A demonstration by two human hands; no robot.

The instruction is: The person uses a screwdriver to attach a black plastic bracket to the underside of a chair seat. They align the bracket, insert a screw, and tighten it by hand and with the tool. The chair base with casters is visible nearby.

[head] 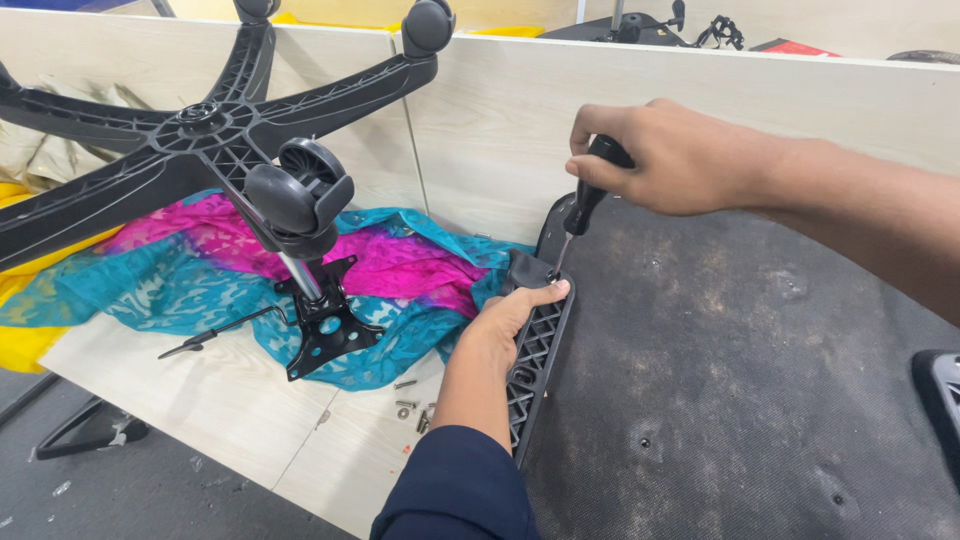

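Here, the right hand (668, 158) is curled into a fist around the black handle of a screwdriver (585, 205), which stands nearly upright with its tip down at the top corner of a black ribbed armrest (535, 360). The armrest runs along the left edge of the upturned seat (740, 370), from about 12 o'clock down to 6 o'clock of the left hand (505, 320). That hand lies flat over the armrest, fingers pressed together and thumb stretched toward the screwdriver tip, just short of it; a dark blue sleeve (455, 495) covers its forearm. The seat's grey fabric underside fills the room at 3 o'clock, and a black part (940, 395) pokes in at the frame's right edge. At 9 o'clock of the left hand, an upturned chair base (205, 125) with casters and its metal column stands on a pink and teal cloth (400, 265), well apart from both hands. A few loose screws (408, 405) lie on the bare pale board (240, 410) between cloth and armrest. A pale wall panel (500, 140) closes off 12 o'clock right behind the screwdriver, leaving the right hand little space there. The board's near edge drops to the grey floor (150, 490) at 7 o'clock.
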